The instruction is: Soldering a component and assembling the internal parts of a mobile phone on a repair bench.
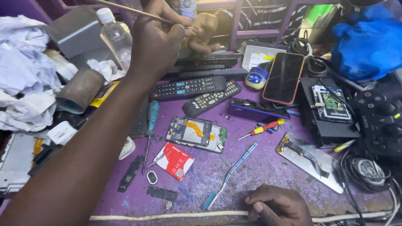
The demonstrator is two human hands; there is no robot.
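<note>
My left hand point(157, 39) reaches far over the purple table point(255, 167) and pinches a thin metal rod point(125, 9), held level near the back shelf. The rod's tip meets another hand point(206, 31), which seems to belong to someone else. My right hand point(277, 207) lies at the table's front edge, fingers curled over a white cable point(167, 216). Between the hands sits an opened phone point(196, 134) with its board and an orange flex showing. Beside it are a red-and-yellow screwdriver point(261, 129), a blue-handled screwdriver point(150, 123) and a blue brush-like tool point(232, 169).
Two remotes point(188, 88) and a red-cased phone point(284, 77) lie behind the opened phone. A loose screen panel point(312, 161) and a black game controller point(379, 113) sit on the right. Crumpled paper point(21, 71), a water bottle point(117, 35) and a blue bag point(368, 42) crowd the edges.
</note>
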